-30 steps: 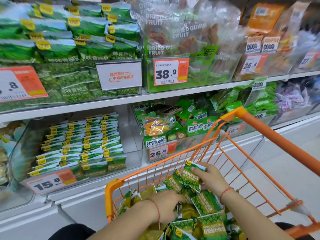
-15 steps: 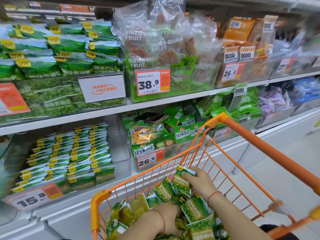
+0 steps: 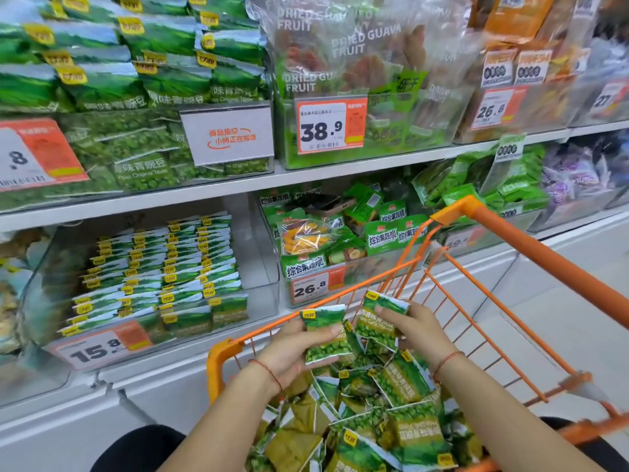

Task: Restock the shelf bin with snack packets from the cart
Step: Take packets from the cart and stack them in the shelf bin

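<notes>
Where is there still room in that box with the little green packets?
The shelf bin has bare room at its right side, between the stacked packets and its clear right wall. Its left and middle are crowded.

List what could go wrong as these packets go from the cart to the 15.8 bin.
1. Each hand, left hand and right hand, pinches one green pea packet only by its edges; one may slip back into the orange cart.
2. The 15.8 bin holds neat rows; a careless drop could topple them.

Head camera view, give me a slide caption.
Both hands lift green pea packets from the orange cart toward the shelf bin.
</notes>
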`<state>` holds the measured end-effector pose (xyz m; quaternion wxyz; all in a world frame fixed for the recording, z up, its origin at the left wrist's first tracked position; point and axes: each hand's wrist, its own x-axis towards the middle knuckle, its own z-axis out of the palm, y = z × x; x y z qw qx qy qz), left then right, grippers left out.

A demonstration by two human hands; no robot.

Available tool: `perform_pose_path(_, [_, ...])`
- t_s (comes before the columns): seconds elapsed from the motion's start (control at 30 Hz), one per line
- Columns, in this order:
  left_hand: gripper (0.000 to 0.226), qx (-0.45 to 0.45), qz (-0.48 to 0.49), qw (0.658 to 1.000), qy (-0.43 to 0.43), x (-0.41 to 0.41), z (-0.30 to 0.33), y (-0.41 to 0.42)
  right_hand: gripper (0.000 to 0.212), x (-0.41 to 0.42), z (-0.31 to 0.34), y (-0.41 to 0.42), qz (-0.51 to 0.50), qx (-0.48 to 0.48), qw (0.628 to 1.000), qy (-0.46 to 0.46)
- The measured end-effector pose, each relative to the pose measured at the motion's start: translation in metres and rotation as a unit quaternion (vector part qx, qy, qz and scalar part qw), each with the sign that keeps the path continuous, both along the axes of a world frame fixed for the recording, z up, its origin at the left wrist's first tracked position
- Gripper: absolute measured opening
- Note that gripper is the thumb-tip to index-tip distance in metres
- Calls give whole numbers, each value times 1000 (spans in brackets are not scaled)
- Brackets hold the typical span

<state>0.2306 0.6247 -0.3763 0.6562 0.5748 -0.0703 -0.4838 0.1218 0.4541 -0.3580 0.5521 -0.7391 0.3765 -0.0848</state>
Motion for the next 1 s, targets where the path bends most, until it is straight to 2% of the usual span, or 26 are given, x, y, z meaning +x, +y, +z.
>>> perform_pose_path(0.13, [40, -4, -5, 996, -87, -3, -6, -1, 44, 1, -6, 4, 56, -18, 998, 7])
perform_pose_path(0.27, [35, -18, -9, 989, -145, -6, -6, 0, 42, 3, -12, 5, 92, -27, 995, 7])
perform_pose_path(0.3, [36, -15, -16, 988, -155, -6, -8, -1, 41, 3, -13, 6, 99, -17, 995, -2])
perform_pose_path(0.4, [66, 32, -13, 975, -221, -12, -8, -2, 39, 3, -13, 9, 92, 54, 994, -13])
perform_pose_path(0.43, [69, 37, -16, 968, -246, -14, -8, -3, 40, 3, -11, 11, 83, 83, 993, -26])
perform_pose_path(0.5, [44, 20, 4, 963, -267, -19, 1, -3, 41, 3, -2, 17, 69, 149, 985, -59])
perform_pose_path(0.53, [39, 25, 26, 962, -270, -22, 9, -3, 38, 3, 0, 19, 63, 181, 979, -75])
perform_pose_path(0.6, [61, 53, 73, 947, -307, -26, 23, -1, 42, 4, 8, 26, 61, 200, 974, -85])
perform_pose_path(0.63, [65, 64, 90, 935, -338, -26, 26, 1, 48, 4, 12, 30, 74, 191, 974, -93])
perform_pose_path(0.67, [58, 61, 102, 920, -374, -26, 29, 4, 45, 5, 14, 33, 88, 175, 975, -102])
perform_pose_path(0.7, [49, 65, 102, 910, -397, -25, 30, 6, 33, 6, 19, 38, 111, 159, 975, -113])
perform_pose_path(0.77, [61, 66, 90, 913, -392, -22, 35, 13, 7, 9, 30, 51, 152, 149, 967, -140])
perform_pose_path(0.8, [69, 61, 79, 924, -368, -21, 39, 17, 2, 12, 34, 56, 168, 146, 964, -144])
perform_pose_path(0.87, [66, 35, 72, 944, -321, -18, 43, 23, 19, 20, 37, 66, 200, 102, 965, -135])
perform_pose_path(0.93, [54, 4, 87, 956, -278, -16, 46, 30, 16, 28, 40, 76, 226, 94, 960, -135])
perform_pose_path(1.0, [50, -17, 116, 963, -243, -11, 44, 37, 23, 36, 39, 85, 246, 87, 956, -136])
